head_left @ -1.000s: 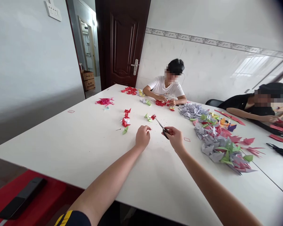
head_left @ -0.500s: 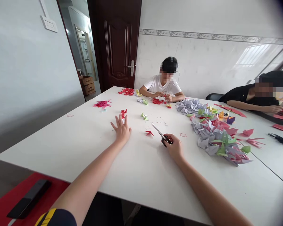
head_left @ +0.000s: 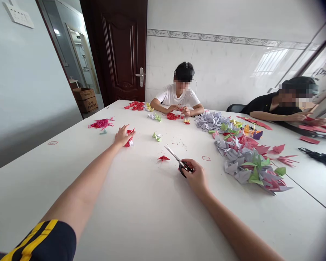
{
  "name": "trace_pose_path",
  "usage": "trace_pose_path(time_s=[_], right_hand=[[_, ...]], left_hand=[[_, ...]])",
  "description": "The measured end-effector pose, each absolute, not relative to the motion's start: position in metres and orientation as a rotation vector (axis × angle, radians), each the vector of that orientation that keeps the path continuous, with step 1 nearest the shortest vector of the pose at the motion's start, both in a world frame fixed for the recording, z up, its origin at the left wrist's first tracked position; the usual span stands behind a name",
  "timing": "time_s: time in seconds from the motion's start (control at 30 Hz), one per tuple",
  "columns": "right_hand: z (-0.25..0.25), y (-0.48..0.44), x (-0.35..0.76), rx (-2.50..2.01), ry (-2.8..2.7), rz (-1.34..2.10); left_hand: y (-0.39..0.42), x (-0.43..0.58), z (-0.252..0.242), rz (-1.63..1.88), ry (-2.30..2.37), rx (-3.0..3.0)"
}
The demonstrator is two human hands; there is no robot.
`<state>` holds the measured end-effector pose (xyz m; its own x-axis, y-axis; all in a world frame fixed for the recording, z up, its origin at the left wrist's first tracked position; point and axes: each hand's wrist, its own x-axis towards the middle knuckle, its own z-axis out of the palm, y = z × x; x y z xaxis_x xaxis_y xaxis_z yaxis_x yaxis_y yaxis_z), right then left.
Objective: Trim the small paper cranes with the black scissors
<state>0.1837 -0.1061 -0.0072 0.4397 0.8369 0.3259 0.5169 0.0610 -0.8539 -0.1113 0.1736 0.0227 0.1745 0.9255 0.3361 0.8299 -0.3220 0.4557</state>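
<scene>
My left hand (head_left: 121, 136) reaches out over the table, fingers stretched and apart, at the left side of a small cluster of red folded paper cranes (head_left: 129, 141). Whether the fingertips touch the cranes I cannot tell. In my right hand (head_left: 197, 177) is a pair of scissors (head_left: 176, 156) with black handles, its blades pointing away and to the left. Just left of the blades lies a single red paper crane (head_left: 163, 158). A green and white crane (head_left: 157, 137) sits between my two hands, farther back.
A long heap of grey, pink and green cranes (head_left: 243, 159) covers the right side. Pink string (head_left: 101, 123) lies at the left, black cord (head_left: 318, 156) at the far right. Two people (head_left: 178, 95) (head_left: 277, 105) sit across, handling red paper pieces. Small scraps dot the white table (head_left: 141, 203).
My left hand has swung left, from over the red cranes to beside them, uncovering more of them. My right hand still holds the scissors. The camera view has shifted slightly.
</scene>
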Motion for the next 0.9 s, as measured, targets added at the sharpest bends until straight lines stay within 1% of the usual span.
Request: trace_pose_path(time_s=[0.17, 0.3, 0.5, 0.63, 0.77, 0.83, 0.9], right_hand=[[-0.008, -0.103, 0.183, -1.595, -1.180, 0.364], [-0.009, -0.102, 0.184, -1.587, -1.140, 0.368], [-0.006, -0.104, 0.185, -1.476, -1.031, 0.481], [-0.005, -0.103, 0.186, -1.423, -1.016, 0.449], [-0.004, -0.102, 0.190, -1.500, -0.955, 0.193], [-0.002, -0.102, 0.194, -1.517, -0.905, 0.121], [0.001, -0.101, 0.200, -1.500, -0.869, 0.087]], left_hand=[[0.207, -0.093, 0.030, 0.745, 1.420, 2.271], [0.206, -0.051, 0.032, 0.722, 1.241, 2.300], [0.168, 0.016, 0.026, 0.585, 0.817, 2.489], [0.127, 0.025, 0.031, 0.522, 0.597, 2.502], [0.084, 0.006, 0.050, 0.584, 0.631, 2.487], [0.060, -0.007, 0.061, 0.706, 0.748, 2.502], [0.036, -0.017, 0.067, 0.721, 0.826, 2.597]])
